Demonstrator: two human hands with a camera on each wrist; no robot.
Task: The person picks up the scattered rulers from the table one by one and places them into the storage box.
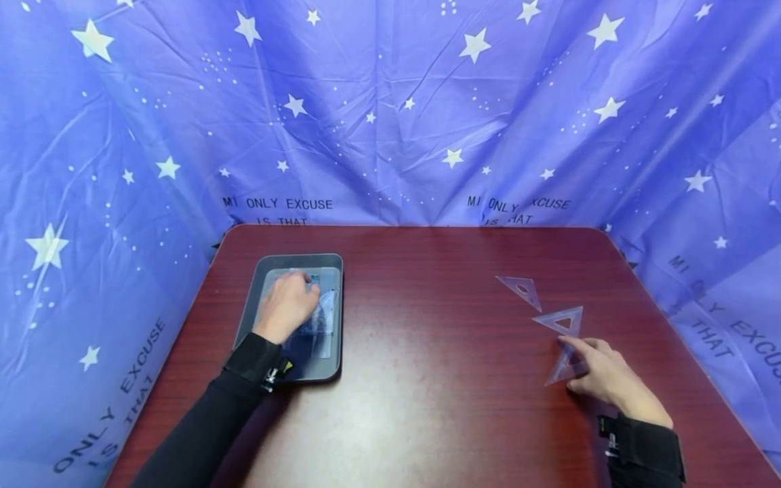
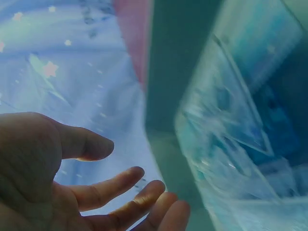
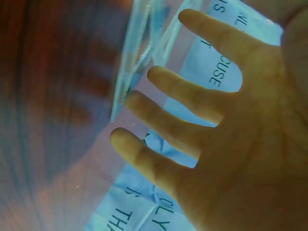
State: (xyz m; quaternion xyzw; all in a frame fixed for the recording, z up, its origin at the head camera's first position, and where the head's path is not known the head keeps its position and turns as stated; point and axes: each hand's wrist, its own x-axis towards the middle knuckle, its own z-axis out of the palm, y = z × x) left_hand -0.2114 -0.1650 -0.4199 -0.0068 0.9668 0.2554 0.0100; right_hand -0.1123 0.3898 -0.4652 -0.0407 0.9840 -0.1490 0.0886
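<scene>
My left hand [image 1: 287, 305] is over a grey tray [image 1: 339, 325], its fingers loosely bent. In the left wrist view the left hand [image 2: 96, 187] shows thumb and fingers apart, with nothing between them. Inside the tray lie several flat clear plastic pieces [image 1: 323, 347]; the hand covers part of them. On the right side, my right hand [image 1: 604, 373] is at a clear triangular set square [image 1: 563, 366], its thumb and index finger around one side. Just beyond are a second set square [image 1: 561, 318] and a third set square [image 1: 521, 289]. The right wrist view shows the right hand's fingers [image 3: 173, 91] straight and spread.
The dark red wooden table [image 1: 421, 339] has rounded far corners. A blue-purple curtain [image 1: 378, 102] with white stars and printed words hangs behind it and along both sides. The tray's raised walls surround the plastic pieces.
</scene>
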